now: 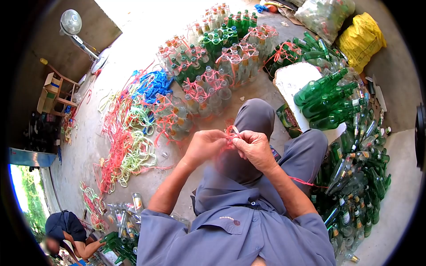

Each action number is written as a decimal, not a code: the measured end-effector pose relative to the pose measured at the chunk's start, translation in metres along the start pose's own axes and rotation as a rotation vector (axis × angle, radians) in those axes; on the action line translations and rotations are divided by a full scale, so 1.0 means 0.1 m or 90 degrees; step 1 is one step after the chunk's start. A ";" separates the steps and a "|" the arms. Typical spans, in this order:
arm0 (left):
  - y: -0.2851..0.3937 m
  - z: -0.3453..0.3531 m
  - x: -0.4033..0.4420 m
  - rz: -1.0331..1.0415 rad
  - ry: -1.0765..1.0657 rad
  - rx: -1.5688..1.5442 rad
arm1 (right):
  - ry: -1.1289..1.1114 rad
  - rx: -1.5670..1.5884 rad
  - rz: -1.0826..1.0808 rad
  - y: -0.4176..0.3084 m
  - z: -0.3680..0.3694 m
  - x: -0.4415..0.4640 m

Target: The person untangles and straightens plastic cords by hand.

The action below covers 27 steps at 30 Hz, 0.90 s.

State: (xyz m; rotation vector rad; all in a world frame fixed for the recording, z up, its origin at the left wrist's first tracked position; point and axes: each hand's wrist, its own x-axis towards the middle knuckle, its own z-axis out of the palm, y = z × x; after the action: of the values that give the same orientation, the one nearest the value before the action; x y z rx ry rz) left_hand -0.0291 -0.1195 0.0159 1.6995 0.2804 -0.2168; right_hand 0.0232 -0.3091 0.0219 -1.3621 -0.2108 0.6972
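Note:
Above my lap, both hands work at a tangle of pink plastic twine (230, 132). My left hand (205, 145), slightly blurred, is closed, its fingertips pressed on the twine from the left. Thumb and finger of my right hand (255, 150) pinch a loop of the same twine. A loose pink strand (301, 181) shows past my right forearm. To the right, several green bottles (326, 99) lie side by side on a white board (293, 80). Just ahead on the left stand clear bottles (173, 117) bound at their necks with pink twine.
More tied bottle bundles (239, 62) stand on the floor ahead. Heaps of red and green twine (128, 142) and blue twine (153, 86) lie left. Loose bottles (355, 177) pile up right. A fan (71, 22), a yellow sack (361, 40) and another person (66, 230) are farther off.

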 end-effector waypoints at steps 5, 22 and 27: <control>-0.04 0.00 0.03 0.232 0.141 0.331 | 0.009 -0.028 0.008 0.00 0.00 -0.01; 0.25 -0.25 0.18 0.210 0.216 0.238 | -0.008 0.014 0.005 -0.10 0.05 0.02; 0.45 -0.40 0.21 0.153 0.101 -0.048 | -0.016 0.011 -0.018 -0.17 0.07 0.06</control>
State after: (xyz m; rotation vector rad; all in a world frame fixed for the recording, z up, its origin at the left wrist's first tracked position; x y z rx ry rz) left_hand 0.0037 -0.0846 0.0575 1.6611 0.1968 0.1055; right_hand 0.0299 -0.3008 0.0383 -1.3320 -0.2435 0.6909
